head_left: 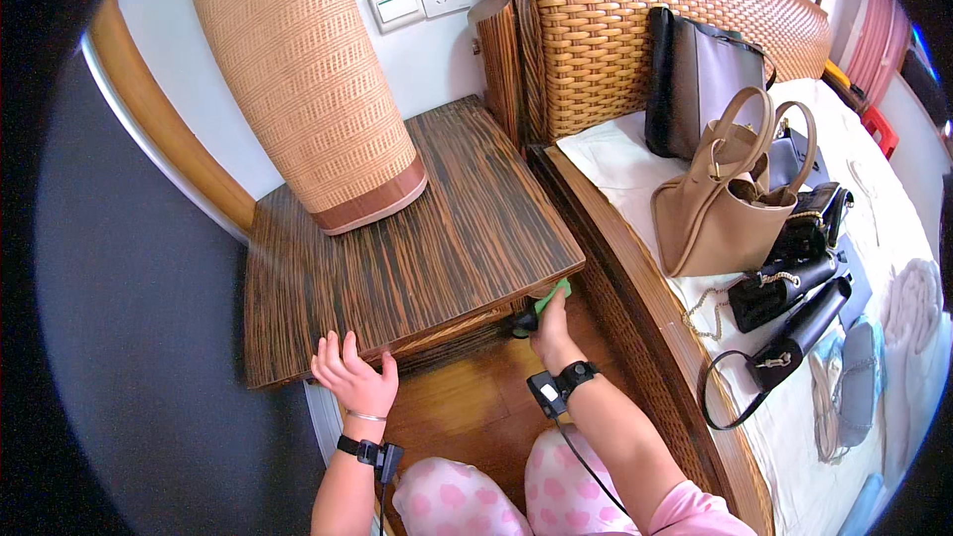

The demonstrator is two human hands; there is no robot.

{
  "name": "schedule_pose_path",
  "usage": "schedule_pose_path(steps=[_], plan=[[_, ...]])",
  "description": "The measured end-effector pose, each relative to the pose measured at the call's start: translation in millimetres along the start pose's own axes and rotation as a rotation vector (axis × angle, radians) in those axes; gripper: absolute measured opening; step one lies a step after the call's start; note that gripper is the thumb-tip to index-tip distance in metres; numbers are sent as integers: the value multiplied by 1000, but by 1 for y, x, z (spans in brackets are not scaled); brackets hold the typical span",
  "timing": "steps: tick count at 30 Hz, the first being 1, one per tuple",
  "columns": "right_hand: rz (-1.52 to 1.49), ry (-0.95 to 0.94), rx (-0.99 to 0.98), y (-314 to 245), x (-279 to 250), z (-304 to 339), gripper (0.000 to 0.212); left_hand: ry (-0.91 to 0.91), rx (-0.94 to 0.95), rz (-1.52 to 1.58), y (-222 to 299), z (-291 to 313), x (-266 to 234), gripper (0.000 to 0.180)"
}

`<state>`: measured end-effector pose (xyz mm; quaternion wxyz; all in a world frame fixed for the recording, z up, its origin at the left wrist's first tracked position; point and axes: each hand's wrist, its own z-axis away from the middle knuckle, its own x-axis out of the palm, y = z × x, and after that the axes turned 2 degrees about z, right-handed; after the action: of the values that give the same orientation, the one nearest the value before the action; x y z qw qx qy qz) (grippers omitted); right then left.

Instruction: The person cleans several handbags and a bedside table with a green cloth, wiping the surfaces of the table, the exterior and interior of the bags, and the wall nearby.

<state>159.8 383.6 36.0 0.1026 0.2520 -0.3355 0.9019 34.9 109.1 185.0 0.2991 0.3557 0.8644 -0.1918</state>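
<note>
At one nightstand [467, 208]: two hands [359, 377] [555, 330], one green cloth [553, 295] held.

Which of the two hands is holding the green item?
The right hand, near the right front corner of the nightstand; the green item shows in its grip. The left hand, open at the front edge, holds nothing.

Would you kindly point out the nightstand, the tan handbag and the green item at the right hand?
Nightstand [467, 228]: head view, on its bare striped top.
Tan handbag [730, 230]: head view, on its plain side.
Green item [553, 295]: head view, on its visible upper part.
</note>
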Motion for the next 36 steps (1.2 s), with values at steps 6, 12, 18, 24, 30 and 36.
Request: schedule_pose_path(steps=[6, 12, 18, 24, 30, 36], plan=[[207, 42, -148, 14, 44, 77, 76, 41, 4, -2, -8, 3, 2, 63], [123, 54, -281, 41, 27, 42, 77, 31, 21, 4, -13, 5, 1, 64], [7, 82, -106, 24, -34, -28, 72, 63, 36, 84, 7, 0, 18, 69], [138, 47, 38, -1, -19, 3, 62, 41, 20, 42, -9, 7, 12, 68], [108, -36, -49, 5, -35, 3, 63, 55, -14, 86, -9, 12, 19, 67], [542, 32, -316, 19, 13, 78, 36, 70, -21, 140, -9, 12, 22, 64]])
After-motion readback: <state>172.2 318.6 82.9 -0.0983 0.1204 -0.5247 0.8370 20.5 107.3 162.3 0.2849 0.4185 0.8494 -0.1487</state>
